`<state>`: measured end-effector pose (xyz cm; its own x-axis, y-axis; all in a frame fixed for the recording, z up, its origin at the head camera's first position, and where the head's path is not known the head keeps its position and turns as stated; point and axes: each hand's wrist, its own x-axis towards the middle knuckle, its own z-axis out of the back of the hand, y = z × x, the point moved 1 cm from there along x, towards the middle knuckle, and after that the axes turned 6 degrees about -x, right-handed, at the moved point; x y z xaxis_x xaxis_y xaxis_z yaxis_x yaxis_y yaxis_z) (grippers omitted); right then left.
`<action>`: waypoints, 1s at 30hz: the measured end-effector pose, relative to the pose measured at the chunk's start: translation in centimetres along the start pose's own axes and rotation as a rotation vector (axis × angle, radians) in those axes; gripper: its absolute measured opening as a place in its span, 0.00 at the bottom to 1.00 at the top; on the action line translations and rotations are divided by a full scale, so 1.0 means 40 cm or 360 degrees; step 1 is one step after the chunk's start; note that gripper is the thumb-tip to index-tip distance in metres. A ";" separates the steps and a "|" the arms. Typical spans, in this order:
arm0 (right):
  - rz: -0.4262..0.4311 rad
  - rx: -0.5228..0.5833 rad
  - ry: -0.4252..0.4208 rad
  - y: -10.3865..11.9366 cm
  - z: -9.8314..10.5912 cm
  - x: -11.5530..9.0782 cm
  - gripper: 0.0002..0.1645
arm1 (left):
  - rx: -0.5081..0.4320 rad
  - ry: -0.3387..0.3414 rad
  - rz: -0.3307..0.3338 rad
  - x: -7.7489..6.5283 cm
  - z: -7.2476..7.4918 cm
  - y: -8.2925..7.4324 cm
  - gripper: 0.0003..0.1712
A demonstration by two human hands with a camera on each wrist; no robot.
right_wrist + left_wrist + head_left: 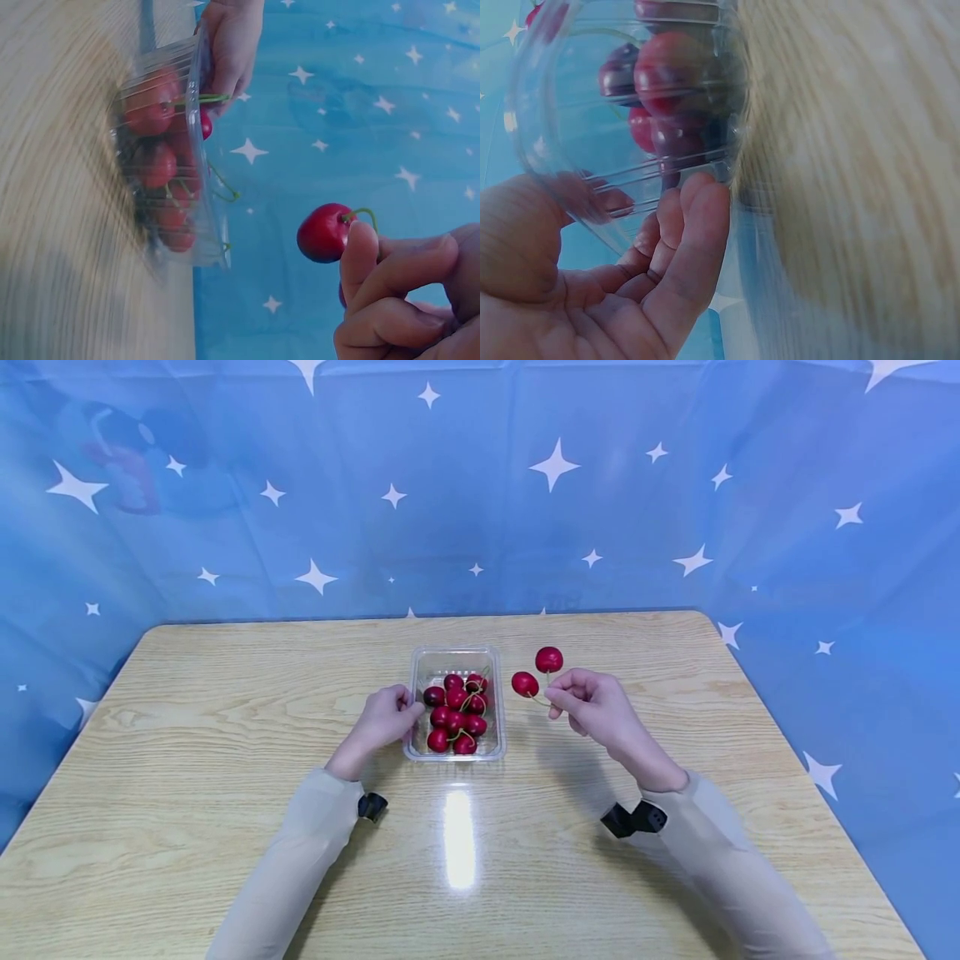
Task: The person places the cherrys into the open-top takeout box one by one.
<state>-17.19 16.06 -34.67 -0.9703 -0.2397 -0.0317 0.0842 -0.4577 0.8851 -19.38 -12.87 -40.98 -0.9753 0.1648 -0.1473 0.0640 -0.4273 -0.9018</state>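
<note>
A clear plastic box (pixel 457 757) holding several dark red cherries (pixel 455 697) with green stems stands on the table. My left hand (pixel 390 717) grips the box at its left wall, and in the left wrist view the thumb is over the rim and the fingers (pixel 697 232) lie against the outside. To the right of the box, my right hand (pixel 594 703) pinches the stems of two cherries between thumb and fingertips. One cherry (pixel 549 659) hangs farther back, the other cherry (pixel 525 684) nearer the box. In the right wrist view one cherry (pixel 325 233) shows plainly; the second is mostly behind the fingers.
The wooden table (pixel 225 710) has a light grain and rounded far corners. A blue cloth (pixel 480 485) with white stars hangs behind it and along the sides. A bright light reflection (pixel 460 839) lies on the tabletop in front of the box.
</note>
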 end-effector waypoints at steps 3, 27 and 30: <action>0.0002 0.0011 0.0009 0.010 -0.008 0.004 0.10 | 0.0003 0.0002 0.0000 -0.002 0.001 0.000 0.08; 0.0070 0.0204 0.0117 0.038 -0.079 0.041 0.11 | 0.0048 -0.0011 -0.0002 -0.003 0.001 -0.004 0.08; 0.0053 0.0226 0.0136 0.038 -0.088 0.046 0.12 | 0.0043 -0.0009 -0.0002 -0.002 0.001 -0.004 0.08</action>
<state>-18.03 11.91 -35.00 -0.9442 -0.3276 -0.0354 0.0771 -0.3241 0.9429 -19.30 -12.87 -40.82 -0.9766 0.1602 -0.1436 0.0569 -0.4512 -0.8906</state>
